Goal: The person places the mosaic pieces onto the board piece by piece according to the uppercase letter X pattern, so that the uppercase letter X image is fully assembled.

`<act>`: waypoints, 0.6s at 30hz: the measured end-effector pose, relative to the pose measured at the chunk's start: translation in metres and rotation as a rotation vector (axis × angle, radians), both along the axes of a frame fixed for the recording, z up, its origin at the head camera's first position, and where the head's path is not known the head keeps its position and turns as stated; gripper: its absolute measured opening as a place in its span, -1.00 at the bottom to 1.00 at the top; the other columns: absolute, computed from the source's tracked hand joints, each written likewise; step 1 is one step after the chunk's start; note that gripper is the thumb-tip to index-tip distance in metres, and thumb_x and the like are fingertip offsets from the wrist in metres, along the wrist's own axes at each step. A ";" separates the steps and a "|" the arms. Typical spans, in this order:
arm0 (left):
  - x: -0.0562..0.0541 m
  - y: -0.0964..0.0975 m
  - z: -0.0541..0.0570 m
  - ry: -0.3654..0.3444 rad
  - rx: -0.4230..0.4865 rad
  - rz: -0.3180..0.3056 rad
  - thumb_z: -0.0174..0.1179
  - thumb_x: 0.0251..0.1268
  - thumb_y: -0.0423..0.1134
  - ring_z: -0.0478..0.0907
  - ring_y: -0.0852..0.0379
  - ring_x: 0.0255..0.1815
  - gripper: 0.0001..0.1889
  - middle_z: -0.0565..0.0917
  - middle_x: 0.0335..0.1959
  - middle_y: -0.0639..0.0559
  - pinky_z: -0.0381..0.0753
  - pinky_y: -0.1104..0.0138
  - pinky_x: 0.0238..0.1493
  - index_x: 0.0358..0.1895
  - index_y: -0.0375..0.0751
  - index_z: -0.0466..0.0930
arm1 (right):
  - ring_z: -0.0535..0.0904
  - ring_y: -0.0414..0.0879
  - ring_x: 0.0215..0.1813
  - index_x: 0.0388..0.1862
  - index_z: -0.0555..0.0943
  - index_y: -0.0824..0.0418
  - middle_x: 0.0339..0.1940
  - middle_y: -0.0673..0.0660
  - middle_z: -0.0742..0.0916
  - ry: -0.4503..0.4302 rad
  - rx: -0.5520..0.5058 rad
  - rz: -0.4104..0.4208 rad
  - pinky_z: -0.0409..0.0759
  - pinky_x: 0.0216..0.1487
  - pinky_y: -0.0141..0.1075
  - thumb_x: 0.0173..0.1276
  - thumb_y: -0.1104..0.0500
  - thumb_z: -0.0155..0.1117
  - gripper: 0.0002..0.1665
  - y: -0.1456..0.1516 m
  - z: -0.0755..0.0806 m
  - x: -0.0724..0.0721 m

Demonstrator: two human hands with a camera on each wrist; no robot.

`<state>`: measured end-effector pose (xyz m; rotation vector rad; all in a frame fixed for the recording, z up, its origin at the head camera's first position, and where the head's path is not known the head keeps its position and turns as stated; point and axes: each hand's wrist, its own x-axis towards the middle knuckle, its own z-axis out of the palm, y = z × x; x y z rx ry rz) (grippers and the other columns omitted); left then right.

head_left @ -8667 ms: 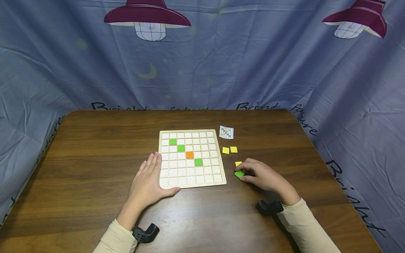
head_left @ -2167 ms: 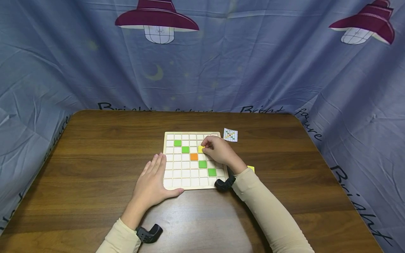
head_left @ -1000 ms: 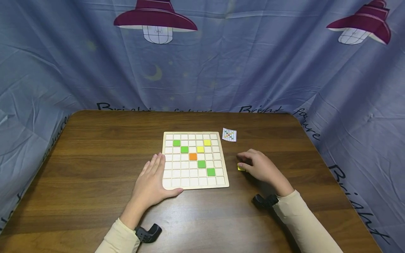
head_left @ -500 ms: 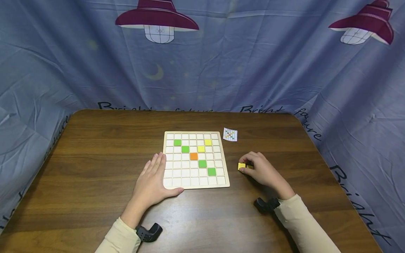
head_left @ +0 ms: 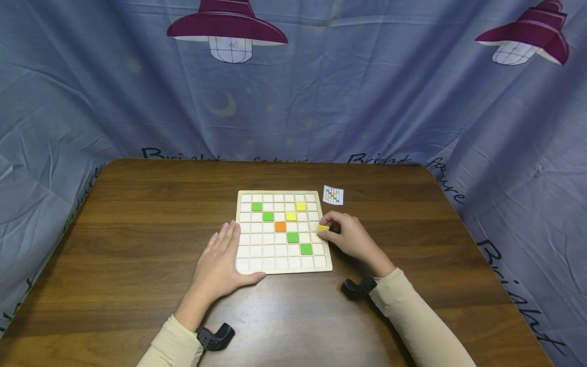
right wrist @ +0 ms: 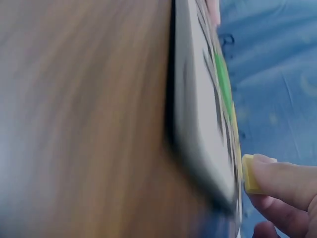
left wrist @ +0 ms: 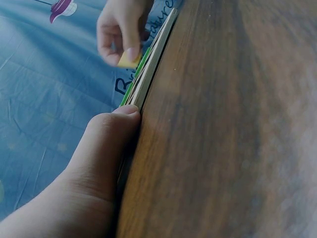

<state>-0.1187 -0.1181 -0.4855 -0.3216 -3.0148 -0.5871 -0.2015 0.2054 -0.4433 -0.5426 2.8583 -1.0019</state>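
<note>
A light wooden grid board with white squares lies mid-table. Several green tiles and one orange tile form a diagonal on it; two yellow tiles sit toward its upper right. My left hand rests with straight fingers along the board's left edge, thumb at its near corner. Thumb and fingers of my right hand pinch another yellow tile over the board's right edge. In the right wrist view this yellow tile shows beside the thumb, raised above the board's surface.
A small card printed with a coloured grid lies just past the board's upper right corner. The brown wooden table extends around the board. A blue curtain hangs behind and at both sides.
Since half a second ago, my right hand has carried the yellow tile leftward from the table to the board's edge. Earlier, green and yellow tiles were added to the board. My left hand stayed put.
</note>
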 end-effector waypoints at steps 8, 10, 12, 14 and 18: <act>-0.001 0.001 0.000 0.000 0.002 -0.002 0.17 -0.21 0.66 -0.07 -0.09 0.66 0.42 0.03 0.62 -0.19 -0.03 0.06 0.64 0.57 -0.35 -0.05 | 0.48 -0.17 -0.38 -0.18 0.66 0.04 -0.32 -0.06 0.69 -0.003 -0.047 0.104 0.51 -0.30 -0.33 0.30 0.10 0.43 -0.84 -0.060 0.002 0.000; 0.000 0.001 0.001 0.003 0.001 -0.004 0.18 -0.21 0.65 -0.06 -0.09 0.66 0.41 0.03 0.62 -0.19 -0.03 0.06 0.64 0.57 -0.35 -0.04 | 0.48 -0.18 -0.36 -0.18 0.66 0.03 -0.29 -0.07 0.70 0.004 -0.039 0.123 0.52 -0.27 -0.33 0.29 0.09 0.43 -0.84 -0.072 0.002 0.000; 0.000 0.001 0.001 0.005 0.002 -0.005 0.18 -0.20 0.65 -0.06 -0.09 0.65 0.41 0.04 0.62 -0.20 -0.03 0.05 0.64 0.57 -0.36 -0.04 | 0.47 -0.18 -0.33 -0.20 0.66 0.01 -0.30 -0.08 0.69 0.018 -0.021 0.136 0.50 -0.24 -0.32 0.28 0.08 0.44 -0.85 -0.084 0.003 0.001; 0.000 0.000 0.001 0.007 0.003 -0.006 0.18 -0.20 0.65 -0.05 -0.10 0.65 0.41 0.04 0.62 -0.20 -0.03 0.05 0.64 0.57 -0.36 -0.04 | 0.45 -0.18 -0.30 -0.22 0.65 -0.02 -0.32 -0.10 0.67 0.017 0.002 0.145 0.49 -0.23 -0.32 0.28 0.06 0.45 -0.85 -0.093 0.003 0.001; 0.000 0.000 0.000 0.008 0.000 -0.004 0.16 -0.20 0.66 -0.05 -0.09 0.65 0.41 0.04 0.62 -0.20 -0.04 0.06 0.64 0.57 -0.36 -0.05 | 0.43 -0.20 -0.26 -0.21 0.64 -0.04 -0.37 -0.12 0.65 0.025 0.059 0.166 0.48 -0.20 -0.34 0.28 0.03 0.45 -0.84 -0.106 0.002 0.001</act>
